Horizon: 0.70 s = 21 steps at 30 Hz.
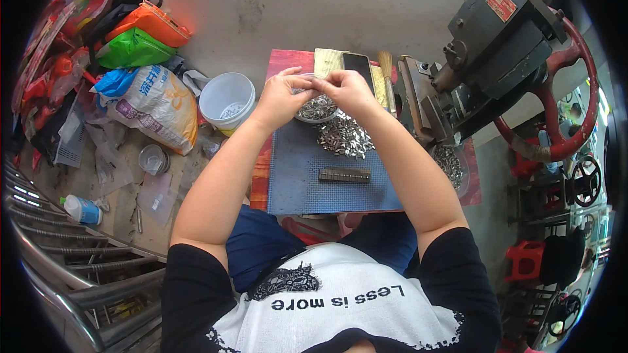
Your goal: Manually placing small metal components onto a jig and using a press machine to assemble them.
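Note:
My left hand (284,96) and my right hand (348,93) meet fingertip to fingertip above a bowl of small metal parts (316,108). Both hands pinch, and whatever is between the fingers is too small or hidden to name. Beside the bowl, toward my right, a loose heap of shiny small metal parts (345,136) lies on a blue ribbed mat (291,180). Nearer to me on the mat rests a dark metal block (344,175) with a row of slots or segments along it. My hands cover part of the bowl.
A phone (357,65), a yellow cloth (328,62) and a brush (386,65) lie at the table's far side. A press with a red handwheel (556,91) stands right. Left are a white bucket (227,99), sacks (154,106) and a metal railing (59,287).

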Motion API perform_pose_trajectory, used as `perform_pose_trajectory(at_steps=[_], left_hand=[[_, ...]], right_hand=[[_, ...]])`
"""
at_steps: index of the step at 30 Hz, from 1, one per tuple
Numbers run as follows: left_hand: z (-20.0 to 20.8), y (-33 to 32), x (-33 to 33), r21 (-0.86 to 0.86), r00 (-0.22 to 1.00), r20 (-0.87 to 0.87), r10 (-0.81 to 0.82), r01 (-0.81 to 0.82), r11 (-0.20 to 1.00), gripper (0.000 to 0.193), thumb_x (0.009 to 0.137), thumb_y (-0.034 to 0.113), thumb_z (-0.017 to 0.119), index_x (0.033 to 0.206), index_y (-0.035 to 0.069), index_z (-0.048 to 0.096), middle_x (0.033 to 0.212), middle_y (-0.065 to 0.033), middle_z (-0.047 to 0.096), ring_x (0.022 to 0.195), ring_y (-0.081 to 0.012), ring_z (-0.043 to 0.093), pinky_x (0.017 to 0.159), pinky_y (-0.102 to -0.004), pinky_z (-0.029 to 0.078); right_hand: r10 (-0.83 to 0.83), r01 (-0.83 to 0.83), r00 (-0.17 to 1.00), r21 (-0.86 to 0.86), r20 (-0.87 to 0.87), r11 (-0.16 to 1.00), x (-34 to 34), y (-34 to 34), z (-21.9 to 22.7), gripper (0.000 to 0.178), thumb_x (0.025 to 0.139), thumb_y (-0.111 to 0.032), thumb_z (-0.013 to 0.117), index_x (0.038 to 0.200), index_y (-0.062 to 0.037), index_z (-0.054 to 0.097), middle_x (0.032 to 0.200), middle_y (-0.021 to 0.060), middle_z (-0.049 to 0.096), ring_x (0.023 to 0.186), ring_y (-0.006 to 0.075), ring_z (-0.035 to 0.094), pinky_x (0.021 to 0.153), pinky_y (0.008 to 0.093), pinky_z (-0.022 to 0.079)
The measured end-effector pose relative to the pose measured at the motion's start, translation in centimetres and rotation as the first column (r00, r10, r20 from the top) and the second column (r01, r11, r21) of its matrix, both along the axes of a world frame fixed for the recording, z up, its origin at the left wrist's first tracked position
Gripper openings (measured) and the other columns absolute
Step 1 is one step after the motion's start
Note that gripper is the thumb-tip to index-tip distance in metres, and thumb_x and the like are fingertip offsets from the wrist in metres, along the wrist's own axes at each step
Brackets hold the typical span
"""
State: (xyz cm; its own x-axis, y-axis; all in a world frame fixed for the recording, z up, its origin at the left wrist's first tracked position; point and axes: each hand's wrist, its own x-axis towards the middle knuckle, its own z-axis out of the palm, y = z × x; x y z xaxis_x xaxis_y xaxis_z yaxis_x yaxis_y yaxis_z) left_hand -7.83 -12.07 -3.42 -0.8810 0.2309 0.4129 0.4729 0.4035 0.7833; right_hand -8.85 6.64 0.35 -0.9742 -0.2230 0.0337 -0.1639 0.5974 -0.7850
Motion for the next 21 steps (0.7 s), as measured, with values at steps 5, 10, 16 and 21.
perform_pose_trajectory(at_steps=[5, 10, 16, 21], left_hand=[[0.0, 0.1, -0.1, 0.005, 0.996, 0.068, 0.054, -0.055, 0.998, 0.022, 0.080, 0.021, 0.078, 0.100, 0.012, 0.080, 0.113, -0.0111, 0.074, 0.128, -0.0292, 0.056, 0.109, -0.0454, 0.040], [0.2, 1.2, 0.9, -0.236, 0.931, -0.281, 0.230, -0.300, 0.924, 0.025, 0.074, 0.034, 0.081, 0.088, 0.014, 0.080, 0.100, -0.0085, 0.075, 0.121, -0.0239, 0.059, 0.113, -0.0523, 0.027], [1.0, 0.4, 1.1, -0.306, 0.913, -0.283, 0.294, -0.376, 0.874, 0.026, 0.070, 0.035, 0.084, 0.083, 0.014, 0.077, 0.100, -0.0038, 0.074, 0.118, -0.0206, 0.060, 0.111, -0.0504, 0.028], [1.1, 0.5, 1.6, -0.268, 0.881, -0.363, 0.304, -0.411, 0.871, 0.026, 0.069, 0.035, 0.085, 0.080, 0.014, 0.076, 0.097, 0.0002, 0.073, 0.116, -0.0204, 0.059, 0.111, -0.0501, 0.026]], right_hand=[[-0.011, -0.005, 0.998, -0.239, -0.067, 0.971, -0.5, -0.2, -1.4, 0.030, 0.085, -0.027, 0.079, 0.097, -0.0002, 0.077, 0.083, 0.0116, 0.075, 0.076, 0.0148, 0.069, 0.074, 0.0313, 0.054], [-0.030, 0.010, 0.996, -0.232, -0.079, 0.973, -0.2, -0.6, -1.4, 0.024, 0.086, -0.022, 0.077, 0.093, 0.0006, 0.077, 0.079, 0.0103, 0.074, 0.071, 0.0139, 0.066, 0.069, 0.0312, 0.053], [0.025, -0.015, 0.998, -0.149, 0.061, 0.989, 0.1, -0.7, -0.7, 0.021, 0.090, -0.018, 0.075, 0.093, 0.0026, 0.074, 0.082, 0.0019, 0.071, 0.074, 0.0073, 0.059, 0.067, 0.0264, 0.048], [0.029, -0.015, 0.994, -0.121, 0.109, 0.993, 0.3, -0.4, -0.2, 0.022, 0.092, -0.020, 0.073, 0.095, 0.0015, 0.074, 0.083, 0.0014, 0.070, 0.076, 0.0071, 0.058, 0.068, 0.0264, 0.046]])
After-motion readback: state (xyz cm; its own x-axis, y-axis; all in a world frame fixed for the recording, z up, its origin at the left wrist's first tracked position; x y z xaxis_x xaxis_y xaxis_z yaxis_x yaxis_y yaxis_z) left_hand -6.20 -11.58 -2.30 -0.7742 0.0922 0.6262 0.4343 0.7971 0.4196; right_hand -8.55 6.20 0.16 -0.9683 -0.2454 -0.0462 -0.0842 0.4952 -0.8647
